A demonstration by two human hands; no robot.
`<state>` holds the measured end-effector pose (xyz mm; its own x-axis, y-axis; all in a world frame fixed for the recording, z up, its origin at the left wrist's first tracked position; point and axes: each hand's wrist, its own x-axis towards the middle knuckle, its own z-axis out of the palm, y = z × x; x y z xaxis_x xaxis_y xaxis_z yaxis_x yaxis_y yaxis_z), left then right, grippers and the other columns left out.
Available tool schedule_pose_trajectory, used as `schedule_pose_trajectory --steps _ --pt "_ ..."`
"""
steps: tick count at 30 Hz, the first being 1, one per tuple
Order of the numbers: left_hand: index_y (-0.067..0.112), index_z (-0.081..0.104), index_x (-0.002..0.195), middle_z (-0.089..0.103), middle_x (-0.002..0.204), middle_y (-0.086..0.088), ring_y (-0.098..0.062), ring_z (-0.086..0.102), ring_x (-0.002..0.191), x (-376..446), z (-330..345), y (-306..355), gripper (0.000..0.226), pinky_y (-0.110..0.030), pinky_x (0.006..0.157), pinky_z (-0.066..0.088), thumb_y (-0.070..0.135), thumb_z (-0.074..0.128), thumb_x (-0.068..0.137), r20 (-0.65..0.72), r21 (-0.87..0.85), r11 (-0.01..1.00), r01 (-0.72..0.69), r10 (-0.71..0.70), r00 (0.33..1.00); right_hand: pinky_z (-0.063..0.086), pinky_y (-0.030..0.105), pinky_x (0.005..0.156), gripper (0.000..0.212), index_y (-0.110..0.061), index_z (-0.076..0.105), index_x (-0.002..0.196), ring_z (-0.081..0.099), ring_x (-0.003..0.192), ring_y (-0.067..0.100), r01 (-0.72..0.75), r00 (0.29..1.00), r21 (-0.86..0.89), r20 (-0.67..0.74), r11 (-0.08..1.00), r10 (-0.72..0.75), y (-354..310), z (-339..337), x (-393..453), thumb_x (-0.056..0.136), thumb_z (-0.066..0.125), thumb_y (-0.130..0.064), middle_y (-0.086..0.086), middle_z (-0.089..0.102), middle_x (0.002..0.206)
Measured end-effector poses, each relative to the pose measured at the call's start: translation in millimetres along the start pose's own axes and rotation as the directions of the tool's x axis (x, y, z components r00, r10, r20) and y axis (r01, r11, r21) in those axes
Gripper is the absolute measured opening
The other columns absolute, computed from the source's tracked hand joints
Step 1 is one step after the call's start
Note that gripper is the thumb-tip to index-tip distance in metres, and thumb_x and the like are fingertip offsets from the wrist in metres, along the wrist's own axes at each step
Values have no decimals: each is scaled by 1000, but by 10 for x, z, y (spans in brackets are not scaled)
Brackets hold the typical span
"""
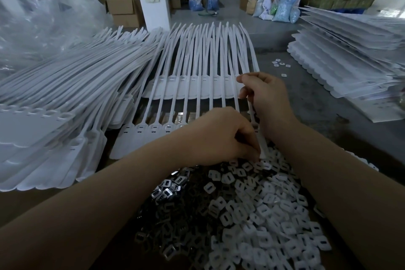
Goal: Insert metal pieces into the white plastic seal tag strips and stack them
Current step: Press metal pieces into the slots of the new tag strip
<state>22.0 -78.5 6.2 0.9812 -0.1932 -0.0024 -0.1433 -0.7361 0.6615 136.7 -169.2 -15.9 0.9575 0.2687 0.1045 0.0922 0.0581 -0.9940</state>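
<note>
Cardboard boxes [122, 10] and sacks [282, 4] crowd the warehouse floor behind your grey bench [311, 103], where a sheet of white strips [190, 103] lies fanned in front of you, with a deep pile of strips [65, 98] to your left and a flatter stack [350, 59] to your right. Your right hand [266, 96] curls round the rightmost strip of the sheet, holding it by its shaft. Your left hand [221, 136] is bunched at that strip's lower end, fingertips pinching — what exactly they pinch, you can't make out from here. Below lie the loose metal pieces [168, 190] and the white plastic caps [263, 215]. You look to be mid-insertion on the last strip of this row. Next you'll likely need to seat the piece squarely, then lift the sheet onto a stack.
</note>
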Motion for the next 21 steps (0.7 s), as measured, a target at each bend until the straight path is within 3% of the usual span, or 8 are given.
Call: schedule_pose_trajectory --steps 4,7,10,16,21 --pt "22 79 88 74 79 11 3 67 70 33 -68 -64 6 -10 64 52 24 75 85 -143 -186 975 125 -153 978 42 17 54 12 -14 69 87 50 48 -1 -15 1000 -4 -6 1000 15 -8 -1 9 92 59 -16 -3 58 60" --pt "17 77 87 75 74 3 -2 67 64 63 -107 -86 3 -12 59 52 18 73 86 -127 -411 879 243 -319 939 40 19 58 12 -12 70 90 50 50 0 -22 1000 4 -14 1000 22 -15 -11 19 92 59 -16 -3 57 59" --pt "16 74 84 75 74 0 -6 70 65 82 -127 -93 4 -15 58 53 14 73 87 -88 -518 809 277 -373 924 40 17 54 13 -11 71 92 48 47 0 -34 999 13 -23 999 34 -11 -16 21 92 60 -17 -4 57 56" --pt "10 73 86 76 76 -4 -12 73 68 128 -161 -73 2 -24 68 60 11 74 85 -68 -531 789 308 -402 913 38 23 61 14 -12 70 89 48 45 -2 -33 999 25 -32 999 34 -19 -17 6 93 57 -16 -3 57 58" --pt "9 75 83 75 72 -2 -6 66 59 164 -137 -96 6 -18 63 56 16 76 82 -133 -383 857 344 -420 898 39 24 63 14 -13 70 88 48 47 -2 -23 999 8 -28 1000 23 -13 -22 3 93 57 -15 -3 57 59"
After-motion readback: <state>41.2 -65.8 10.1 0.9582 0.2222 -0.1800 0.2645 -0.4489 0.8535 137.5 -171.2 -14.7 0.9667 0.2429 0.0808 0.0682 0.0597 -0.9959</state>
